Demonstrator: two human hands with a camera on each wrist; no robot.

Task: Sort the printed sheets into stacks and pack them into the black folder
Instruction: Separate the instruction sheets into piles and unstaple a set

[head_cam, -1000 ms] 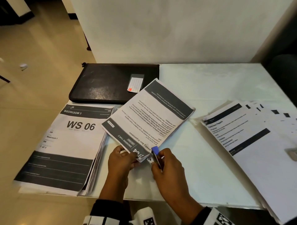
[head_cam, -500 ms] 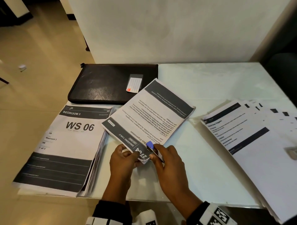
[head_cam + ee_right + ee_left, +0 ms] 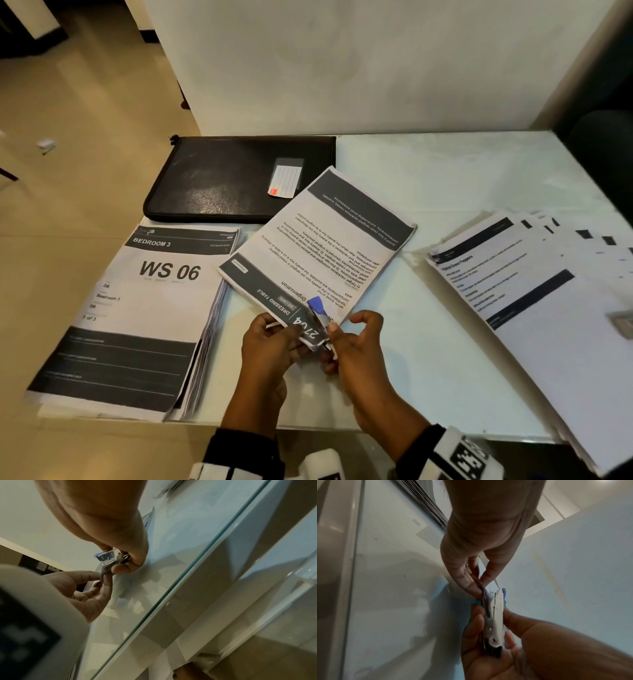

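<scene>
A sheaf of printed sheets (image 3: 318,246) headed "Dressing Table" lies slanted at the table's middle, its near corner lifted. My left hand (image 3: 270,346) pinches that corner (image 3: 483,597) between thumb and fingers. My right hand (image 3: 356,349) grips a small metal stapler with a blue top (image 3: 317,305), whose mouth sits over the same corner. The wrist views show the stapler (image 3: 496,615) (image 3: 106,557) clamped round the paper edge. The black folder (image 3: 222,178) lies closed at the back left, partly under the sheaf's far corner.
A thick "WS 06" stack (image 3: 137,308) sits at the front left, overhanging the table edge. A fanned spread of sheets (image 3: 531,291) covers the right side, with a small grey object (image 3: 620,323) on it. The white glass table (image 3: 428,178) meets a wall behind.
The stapler has slid farther onto the sheaf's near corner, away from me. My right hand followed it and its upper fingers have lifted. The left hand keeps its pinch.
</scene>
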